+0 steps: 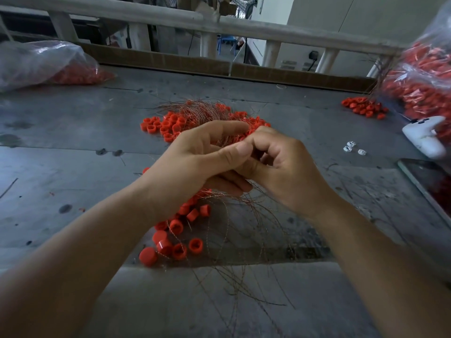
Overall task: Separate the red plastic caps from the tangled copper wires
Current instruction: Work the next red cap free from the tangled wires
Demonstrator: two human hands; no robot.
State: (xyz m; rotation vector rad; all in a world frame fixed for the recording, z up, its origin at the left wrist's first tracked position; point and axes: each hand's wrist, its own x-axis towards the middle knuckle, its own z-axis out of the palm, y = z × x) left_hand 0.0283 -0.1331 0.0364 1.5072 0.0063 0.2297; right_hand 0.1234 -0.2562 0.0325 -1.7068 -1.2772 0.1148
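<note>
Centre of frame, above a scuffed grey metal tabletop (73,147): both hands meet, touching.

- Grip: left hand (192,159) is curled, thumb stretched across to the other hand's fingers. Strands of a tangle of thin copper wires (195,109) run out from under its palm.
- Grip: right hand (283,167) is closed tight, fingertips pinching wire strands by the left thumb. Cannot tell whether a cap sits between the fingers.
- Wires: one dense bundle fans away from the hands toward upper centre. Loose loops hang below the wrists and trail toward the lower frame.
- Round red plastic caps (166,125) are heaped under and beside the far bundle. A second group lies below the left wrist among the loops.
- Open room: a wide bare stretch of tabletop lies left of the hands. On the right a narrower bare patch ends at small white plastic pieces (351,147), a white controller-shaped device (424,140) and a dark flat screen (432,186) against the right edge.
- Upper right: a small separate heap of red caps (363,107) lies beside a bulging clear plastic bag (419,76) packed with red caps and wire.
- Upper left: a flatter clear plastic bag (36,62) has red caps showing at its right end.
- Far table edge: a brown cardboard strip (170,61) stands along it, with a pale railing (146,14) behind.
</note>
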